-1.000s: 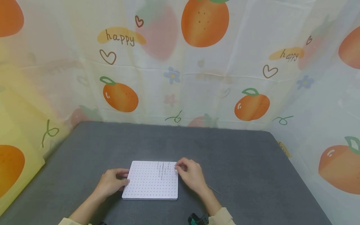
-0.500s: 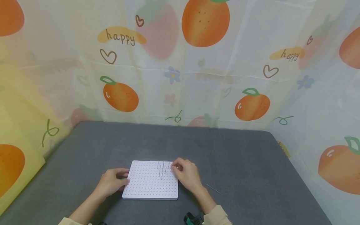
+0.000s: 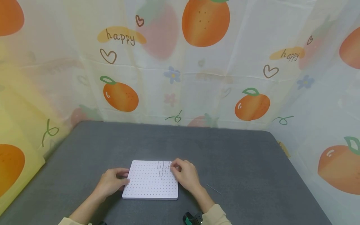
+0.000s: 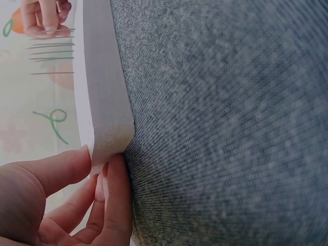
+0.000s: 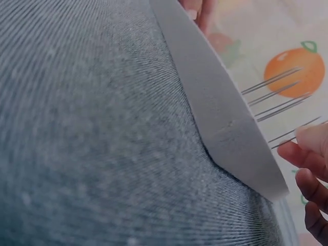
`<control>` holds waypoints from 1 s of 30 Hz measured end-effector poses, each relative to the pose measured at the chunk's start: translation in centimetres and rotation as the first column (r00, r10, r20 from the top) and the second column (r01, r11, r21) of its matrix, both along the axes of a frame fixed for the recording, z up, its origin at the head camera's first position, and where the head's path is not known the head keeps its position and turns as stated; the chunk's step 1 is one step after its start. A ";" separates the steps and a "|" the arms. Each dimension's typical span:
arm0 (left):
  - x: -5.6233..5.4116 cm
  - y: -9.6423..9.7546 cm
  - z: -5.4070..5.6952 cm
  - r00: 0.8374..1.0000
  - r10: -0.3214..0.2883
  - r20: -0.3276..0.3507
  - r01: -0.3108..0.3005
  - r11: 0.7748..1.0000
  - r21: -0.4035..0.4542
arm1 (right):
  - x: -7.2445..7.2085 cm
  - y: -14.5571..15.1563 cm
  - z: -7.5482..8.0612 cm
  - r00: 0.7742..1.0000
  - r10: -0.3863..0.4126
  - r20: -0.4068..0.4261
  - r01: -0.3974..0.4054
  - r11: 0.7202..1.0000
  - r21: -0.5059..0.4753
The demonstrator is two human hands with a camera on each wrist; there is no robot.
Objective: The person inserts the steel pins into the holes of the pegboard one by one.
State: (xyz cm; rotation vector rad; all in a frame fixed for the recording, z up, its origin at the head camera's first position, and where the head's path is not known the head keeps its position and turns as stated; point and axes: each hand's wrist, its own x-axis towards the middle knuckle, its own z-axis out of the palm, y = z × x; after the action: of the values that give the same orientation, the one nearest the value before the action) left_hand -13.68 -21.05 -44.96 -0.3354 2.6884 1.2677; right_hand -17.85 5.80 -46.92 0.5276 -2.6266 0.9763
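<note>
A white board [image 3: 149, 189] with a grid of small holes lies on the dark table. At its left edge, my left hand [image 3: 111, 182] grips the side, thumb on the top face and fingers against the edge and underside. Several thin metal pins [image 5: 273, 94] stand upright in the board's far right part. Over that far right corner, my right hand [image 3: 187, 175] pinches another thin metal pin [image 5: 283, 143] between thumb and index finger, beside the standing ones. Its lower end meets the board's top face in the right wrist view; the fingertips cover its upper part.
One loose metal pin [image 3: 213, 188] lies on the table [image 3: 242, 168] to the right of my right forearm. A fruit-printed curtain [image 3: 197, 93] hangs behind the table and along both sides.
My right hand has moved left from the board's right edge onto its far right corner, then shifted only slightly. The left hand and board have stayed in place.
</note>
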 end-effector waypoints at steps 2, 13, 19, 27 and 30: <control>0.0 0.0 0.0 1.000 0.002 0.002 -0.002 1.000 -0.003 | 0.0 0.0 -0.1 1.000 0.002 0.005 -0.002 1.000 0.005; -0.1 -0.1 -0.1 1.000 -0.003 -0.003 0.003 1.000 -0.014 | -0.1 -0.1 -0.4 1.000 0.013 -0.022 -0.012 0.999 0.048; -0.1 -0.1 -0.1 1.000 -0.002 -0.002 0.002 1.000 -0.014 | 0.0 0.2 -0.4 0.999 0.028 -0.027 -0.025 0.996 0.081; -0.1 0.0 0.0 1.000 -0.001 -0.004 0.001 1.000 -0.007 | 0.3 1.3 -0.5 0.998 0.056 -0.042 -0.052 0.995 0.088; 0.0 0.0 0.0 1.000 -0.001 -0.004 0.001 1.000 -0.004 | 0.4 1.8 -0.3 0.997 0.061 -0.037 -0.058 0.996 0.074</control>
State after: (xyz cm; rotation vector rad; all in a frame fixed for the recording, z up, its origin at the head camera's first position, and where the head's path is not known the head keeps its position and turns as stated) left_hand -13.72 -21.09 -44.96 -0.3324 2.6946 1.2649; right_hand -17.41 7.56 -47.25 0.6399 -2.6331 0.8807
